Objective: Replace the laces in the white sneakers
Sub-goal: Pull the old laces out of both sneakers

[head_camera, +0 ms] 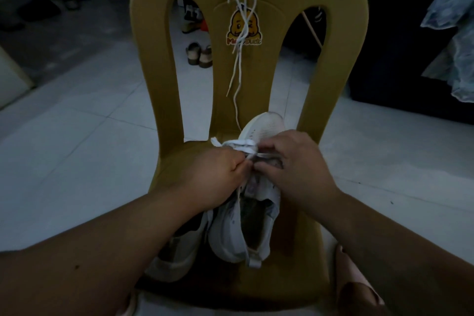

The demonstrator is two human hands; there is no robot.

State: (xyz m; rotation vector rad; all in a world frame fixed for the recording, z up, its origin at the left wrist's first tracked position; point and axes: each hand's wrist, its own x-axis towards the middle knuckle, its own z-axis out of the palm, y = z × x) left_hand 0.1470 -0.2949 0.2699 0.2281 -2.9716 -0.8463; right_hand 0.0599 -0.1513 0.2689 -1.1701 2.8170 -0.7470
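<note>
White tile floor (77, 141) fills the left side, dim, with dark footwear (38, 9) against the far wall. On the seat of the chair (333, 64), yellow-brown plastic, lies a second sneaker (174, 249), mostly hidden under the left forearm. The left hand (218, 174) is closed into a loose fist, thumb and forefinger pinching the lace (239, 145) at the eyelets. And there is the sneaker (264, 131) being worked on, right in the middle of the seat: long axis running away from the person, toe toward the chair back, heel and open collar nearest the camera, upright on its sole. The flat white lace crosses the front eyelets, one loose end flaring out to the left. Above, spare laces (241, 33) hang down the chair back, across a yellow duck sticker (244, 27), their tips dangling just above the toe. Through the left slot in the back, sandals (199, 54) sit on the tile. The right hand (295, 169) is curled over the sneaker's tongue, fingertips bent down onto the lacing beside the left hand's pinch; whether it grips the lace cannot be told. Far right, pale cloth (454, 33) hangs against darkness.
</note>
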